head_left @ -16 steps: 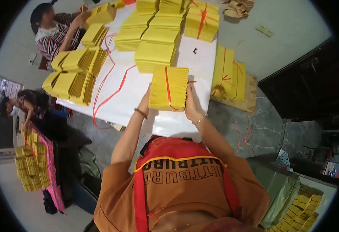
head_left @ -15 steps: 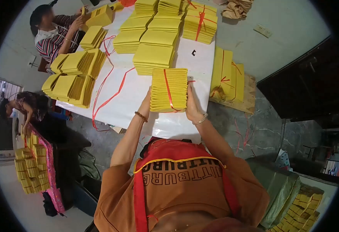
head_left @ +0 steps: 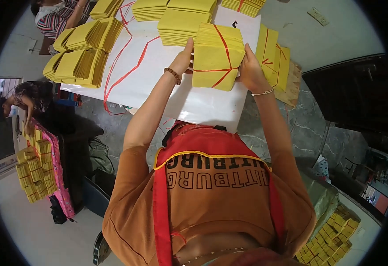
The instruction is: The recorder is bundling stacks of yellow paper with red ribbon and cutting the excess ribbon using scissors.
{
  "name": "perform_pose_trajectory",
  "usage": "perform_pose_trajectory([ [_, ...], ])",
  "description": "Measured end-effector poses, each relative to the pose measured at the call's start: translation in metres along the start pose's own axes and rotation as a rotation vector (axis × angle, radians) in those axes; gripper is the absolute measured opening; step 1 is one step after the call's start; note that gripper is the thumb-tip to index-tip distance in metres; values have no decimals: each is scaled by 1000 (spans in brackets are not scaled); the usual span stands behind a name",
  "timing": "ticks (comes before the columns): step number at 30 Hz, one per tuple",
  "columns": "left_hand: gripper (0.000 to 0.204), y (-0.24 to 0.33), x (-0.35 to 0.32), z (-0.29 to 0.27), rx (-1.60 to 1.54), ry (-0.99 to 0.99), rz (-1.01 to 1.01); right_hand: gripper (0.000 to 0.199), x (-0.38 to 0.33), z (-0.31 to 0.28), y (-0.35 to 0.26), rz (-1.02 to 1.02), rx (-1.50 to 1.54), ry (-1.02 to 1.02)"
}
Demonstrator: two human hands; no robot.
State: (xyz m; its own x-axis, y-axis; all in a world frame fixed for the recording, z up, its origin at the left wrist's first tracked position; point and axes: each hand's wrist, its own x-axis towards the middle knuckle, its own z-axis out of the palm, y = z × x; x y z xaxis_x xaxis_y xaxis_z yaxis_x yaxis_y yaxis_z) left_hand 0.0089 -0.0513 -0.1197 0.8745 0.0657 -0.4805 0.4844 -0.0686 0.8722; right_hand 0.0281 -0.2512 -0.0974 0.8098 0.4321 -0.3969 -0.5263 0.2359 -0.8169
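Observation:
A bundle of folded yellow paper, tied crosswise with red ribbon, is held up over the front right part of the white-covered table. My left hand grips its left side, most of the fingers hidden behind it. On the opposite side my right hand presses against the bundle, thumb near the upper edge. A broad yellow face and the ribbon crossing are turned toward me. Just behind it lies a stack of loose yellow paper.
More folded yellow stacks sit at the table's left, with loose red ribbon nearby. Tied bundles rest on a wooden board to the right. Two other people are at the left, one by a heap of small bundles.
Both hands have carried the tied bundle away from me and to the right. It has tilted, so its broad face shows instead of the layered edges. My view has shifted too.

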Motion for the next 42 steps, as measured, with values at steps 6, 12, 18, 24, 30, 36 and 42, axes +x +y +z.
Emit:
perform_pose_trajectory([
  [6, 73, -5, -7, -2, -48, 31, 2, 54, -14, 2, 1, 108, -44, 31],
  [12, 73, -18, -8, -4, -93, -10, -33, 64, -14, 8, 11, -9, -262, 30],
  [18, 72, -32, -9, -2, -124, 59, 147, 70, -8, 14, 27, -131, -165, -46],
  [24, 56, -61, -8, -21, -443, 181, 238, 79, -20, 22, 45, -275, -307, 115],
  [30, 43, -103, -68, 12, -149, 835, 721, 66, 1, 3, 31, -711, -1133, 190],
  [36, 18, -111, -81, 72, 191, 754, 754, 57, 15, 1, 39, -826, -1012, 70],
  [42, 14, -119, -67, 80, 405, 819, 827, 58, 10, 5, 46, -852, -1009, 131],
])
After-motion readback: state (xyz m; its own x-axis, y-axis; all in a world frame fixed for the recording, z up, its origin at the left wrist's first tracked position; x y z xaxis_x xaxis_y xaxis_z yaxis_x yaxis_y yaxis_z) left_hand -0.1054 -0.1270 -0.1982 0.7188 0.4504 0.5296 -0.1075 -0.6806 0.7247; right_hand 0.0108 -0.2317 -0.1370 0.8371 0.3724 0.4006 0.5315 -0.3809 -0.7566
